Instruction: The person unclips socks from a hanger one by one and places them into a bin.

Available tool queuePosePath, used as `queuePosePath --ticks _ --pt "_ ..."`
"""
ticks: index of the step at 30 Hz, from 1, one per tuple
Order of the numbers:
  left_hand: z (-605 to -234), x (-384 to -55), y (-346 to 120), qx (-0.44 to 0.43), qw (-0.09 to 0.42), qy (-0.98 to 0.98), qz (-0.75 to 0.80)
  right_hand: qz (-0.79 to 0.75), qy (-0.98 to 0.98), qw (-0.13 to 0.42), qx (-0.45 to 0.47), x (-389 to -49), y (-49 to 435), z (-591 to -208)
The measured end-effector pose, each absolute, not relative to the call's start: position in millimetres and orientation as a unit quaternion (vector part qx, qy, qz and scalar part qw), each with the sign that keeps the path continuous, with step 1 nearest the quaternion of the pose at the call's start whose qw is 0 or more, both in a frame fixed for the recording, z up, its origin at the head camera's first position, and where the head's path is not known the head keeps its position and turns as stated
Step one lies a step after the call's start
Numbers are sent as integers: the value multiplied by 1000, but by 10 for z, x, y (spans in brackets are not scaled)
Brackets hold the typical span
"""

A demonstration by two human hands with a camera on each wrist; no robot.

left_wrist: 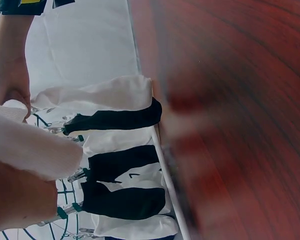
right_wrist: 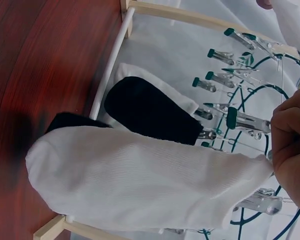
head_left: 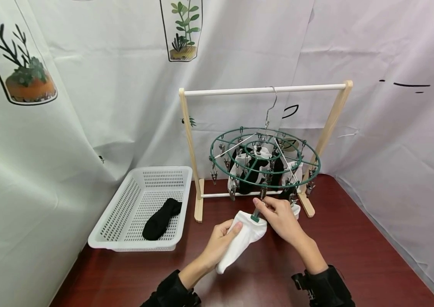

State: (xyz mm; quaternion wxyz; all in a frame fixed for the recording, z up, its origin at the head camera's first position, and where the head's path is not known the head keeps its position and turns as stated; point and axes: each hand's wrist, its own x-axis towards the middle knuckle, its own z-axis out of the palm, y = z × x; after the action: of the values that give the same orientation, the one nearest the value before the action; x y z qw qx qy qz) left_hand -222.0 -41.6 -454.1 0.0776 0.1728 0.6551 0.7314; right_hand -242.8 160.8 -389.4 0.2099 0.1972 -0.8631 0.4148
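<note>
A white sock (head_left: 244, 239) hangs from the fingers of my left hand (head_left: 218, 243), which grips it near the cuff with the thumb on top. At that cuff, my right hand (head_left: 283, 218) pinches a metal clothespin (head_left: 255, 214) with a green tip. This clip belongs to a round green drying hanger (head_left: 217, 164), hung by its hook. In the left wrist view the held sock (left_wrist: 37, 145) bulges in front of the hanging socks. Close by the right hand (right_wrist: 292, 150), another white sock (right_wrist: 140, 175) hangs from the hanger.
A wooden rack with a white top bar (head_left: 232, 91) carries the hanger. Black and white socks, among them a black sock (right_wrist: 150, 110), hang behind the hands. Left of the rack, a white perforated basket (head_left: 103, 230) holds a black sock (head_left: 161, 219) on the dark red table (head_left: 355, 256).
</note>
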Motion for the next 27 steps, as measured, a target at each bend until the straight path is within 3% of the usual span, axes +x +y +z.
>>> queuePosePath --ticks 15,27 --pt "-4524 -2193 -437 161 69 668 723 420 -794 326 295 -2443 1564 -3898" --pt "-4412 -2231 -847 165 10 712 683 407 -801 336 281 -2411 1625 -3874"
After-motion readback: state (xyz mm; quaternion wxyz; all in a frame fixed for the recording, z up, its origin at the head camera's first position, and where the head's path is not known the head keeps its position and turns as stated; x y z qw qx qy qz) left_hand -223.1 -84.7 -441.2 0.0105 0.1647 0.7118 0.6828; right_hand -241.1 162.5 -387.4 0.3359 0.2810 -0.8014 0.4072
